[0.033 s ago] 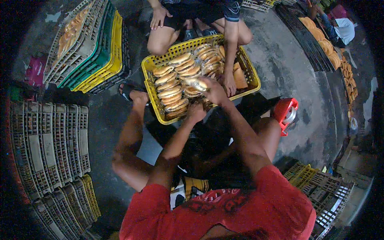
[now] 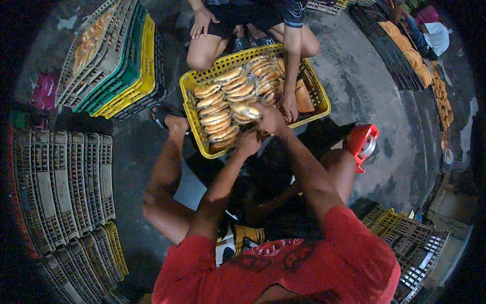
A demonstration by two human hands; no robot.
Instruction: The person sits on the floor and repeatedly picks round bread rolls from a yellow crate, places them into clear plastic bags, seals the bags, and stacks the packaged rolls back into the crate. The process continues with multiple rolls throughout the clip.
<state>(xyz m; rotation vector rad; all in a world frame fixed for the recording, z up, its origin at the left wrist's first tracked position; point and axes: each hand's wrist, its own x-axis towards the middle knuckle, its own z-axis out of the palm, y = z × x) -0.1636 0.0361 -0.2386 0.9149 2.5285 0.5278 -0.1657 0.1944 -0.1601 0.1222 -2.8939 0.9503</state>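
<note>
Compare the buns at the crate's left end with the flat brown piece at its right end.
The left-end buns are rounded and oblong; the flat brown piece has straighter edges. The buns lie packed in a row, while the brown piece lies beside the other person's hand. Both are inside the yellow crate.

On the red shirt (image 2: pixel 314 271), at six o'clock, there is a dark and pale print (image 2: pixel 293 261), but no words can be read.
</note>
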